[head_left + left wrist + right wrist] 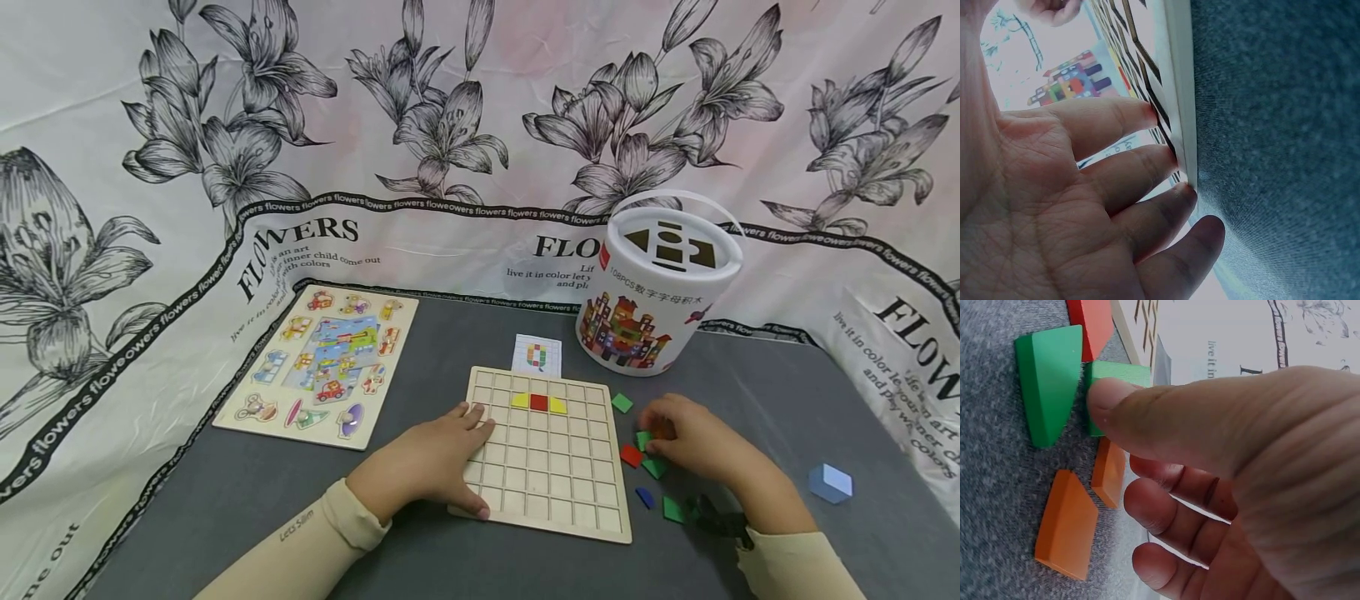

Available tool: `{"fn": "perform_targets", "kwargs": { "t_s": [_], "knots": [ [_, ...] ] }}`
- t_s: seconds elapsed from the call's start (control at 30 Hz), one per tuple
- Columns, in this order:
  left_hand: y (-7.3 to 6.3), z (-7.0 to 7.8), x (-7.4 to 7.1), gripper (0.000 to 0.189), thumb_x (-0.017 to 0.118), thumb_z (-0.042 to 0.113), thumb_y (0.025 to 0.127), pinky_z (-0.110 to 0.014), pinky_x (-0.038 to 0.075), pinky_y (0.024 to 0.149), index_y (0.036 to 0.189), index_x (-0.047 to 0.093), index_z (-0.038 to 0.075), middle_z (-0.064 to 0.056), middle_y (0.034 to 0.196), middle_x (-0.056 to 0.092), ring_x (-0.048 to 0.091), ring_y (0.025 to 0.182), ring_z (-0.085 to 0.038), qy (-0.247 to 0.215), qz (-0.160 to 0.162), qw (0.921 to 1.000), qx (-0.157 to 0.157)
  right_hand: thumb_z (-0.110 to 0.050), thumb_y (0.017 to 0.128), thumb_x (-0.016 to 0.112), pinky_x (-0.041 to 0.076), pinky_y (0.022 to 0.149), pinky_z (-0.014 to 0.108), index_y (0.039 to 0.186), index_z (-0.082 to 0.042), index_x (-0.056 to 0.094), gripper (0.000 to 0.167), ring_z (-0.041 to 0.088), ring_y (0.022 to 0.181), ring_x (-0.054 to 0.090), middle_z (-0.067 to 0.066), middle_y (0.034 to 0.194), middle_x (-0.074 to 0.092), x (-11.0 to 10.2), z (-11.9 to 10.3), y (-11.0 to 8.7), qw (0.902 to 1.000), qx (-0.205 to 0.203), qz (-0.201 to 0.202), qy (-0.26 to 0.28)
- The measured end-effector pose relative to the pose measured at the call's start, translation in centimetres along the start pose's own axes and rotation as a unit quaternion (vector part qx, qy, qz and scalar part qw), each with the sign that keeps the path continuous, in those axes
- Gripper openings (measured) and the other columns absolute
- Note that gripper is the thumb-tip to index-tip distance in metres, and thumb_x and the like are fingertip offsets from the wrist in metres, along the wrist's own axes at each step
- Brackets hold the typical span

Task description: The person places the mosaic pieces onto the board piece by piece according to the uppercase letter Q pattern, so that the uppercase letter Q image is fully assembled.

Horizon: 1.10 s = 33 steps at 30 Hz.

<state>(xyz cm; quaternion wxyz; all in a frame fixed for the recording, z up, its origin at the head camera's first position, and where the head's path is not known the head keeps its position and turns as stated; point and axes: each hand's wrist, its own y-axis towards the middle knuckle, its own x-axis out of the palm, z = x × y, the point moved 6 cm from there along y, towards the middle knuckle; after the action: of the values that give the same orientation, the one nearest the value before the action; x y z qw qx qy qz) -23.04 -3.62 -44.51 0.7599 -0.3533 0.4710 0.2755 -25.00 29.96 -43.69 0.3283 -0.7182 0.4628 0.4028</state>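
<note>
Partly hidden, a green block (1121, 371) is pinched by the right hand (699, 442), the left hand (426, 462) splayed.

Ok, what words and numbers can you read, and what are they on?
"FLOWERS": big, on the cloth
"flowers", over and over: its black stripe
"inner child come out", "live it in color": smaller, on the cloth
"108PCS数字字母积木": the bucket
"Lets Slim", maybe: the left sleeve, too blurred to be sure
A coloured shape like "Q": the card
Other print: too small or blurred.
</note>
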Motion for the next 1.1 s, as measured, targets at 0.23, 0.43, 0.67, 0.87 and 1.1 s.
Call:
{"fn": "perform_targets", "kwargs": {
  "t_s": [0.23,0.43,0.67,0.87,1.1],
  "knots": [
    [0.2,0.2,0.1,0.117,0.094,0.064,0.077,-0.051,0.038,0.129,0.169,0.043,0.014,-0.010,0.180,0.031,0.026,0.169,-0.032,0.000,0.000,1.0000,0.005,-0.010,0.100,0.078,0.047,0.063,0.031,0.102,-0.014,0.067,0.011,0.012,0.074,0.054,-0.003,0.088,0.064,-1.3,-0.7,-0.9,0.9989,0.027,-0.007,0.037],
    [0.0,0.1,0.0,0.117,0.095,0.063,0.076,-0.051,0.039,0.128,0.169,0.044,0.014,-0.010,0.180,0.032,0.026,0.168,-0.032,-0.001,-0.001,1.0000,-0.002,-0.012,0.104,0.074,0.049,0.063,0.031,0.107,-0.014,0.070,0.005,0.015,0.074,0.057,0.001,0.089,0.065,-1.9,-5.0,1.0,0.9970,-0.004,0.052,0.058],
    [-0.1,0.2,0.0,0.115,0.095,0.062,0.077,-0.051,0.038,0.129,0.168,0.045,0.013,-0.011,0.179,0.033,0.028,0.168,-0.033,-0.003,0.006,1.0000,0.006,-0.013,0.105,0.073,0.047,0.068,0.032,0.104,-0.013,0.071,0.002,0.016,0.079,0.056,-0.001,0.090,0.066,1.8,-7.6,5.4,0.9960,-0.036,0.027,0.078],
    [0.0,0.1,0.2,0.116,0.094,0.063,0.077,-0.052,0.038,0.129,0.168,0.044,0.013,-0.011,0.179,0.033,0.028,0.168,-0.033,-0.001,0.004,1.0000,0.005,-0.012,0.103,0.074,0.045,0.068,0.032,0.101,-0.015,0.070,0.005,0.016,0.077,0.055,-0.002,0.086,0.064,3.5,-7.3,6.1,0.9967,-0.019,0.013,0.078],
    [0.1,0.0,0.1,0.116,0.094,0.064,0.077,-0.052,0.038,0.129,0.168,0.044,0.014,-0.010,0.179,0.032,0.028,0.168,-0.033,0.004,0.005,1.0000,0.004,-0.012,0.104,0.074,0.046,0.070,0.034,0.103,-0.014,0.071,0.004,0.016,0.079,0.055,-0.001,0.088,0.066,3.7,-7.7,6.1,0.9963,-0.016,0.005,0.085]
  ]
}}
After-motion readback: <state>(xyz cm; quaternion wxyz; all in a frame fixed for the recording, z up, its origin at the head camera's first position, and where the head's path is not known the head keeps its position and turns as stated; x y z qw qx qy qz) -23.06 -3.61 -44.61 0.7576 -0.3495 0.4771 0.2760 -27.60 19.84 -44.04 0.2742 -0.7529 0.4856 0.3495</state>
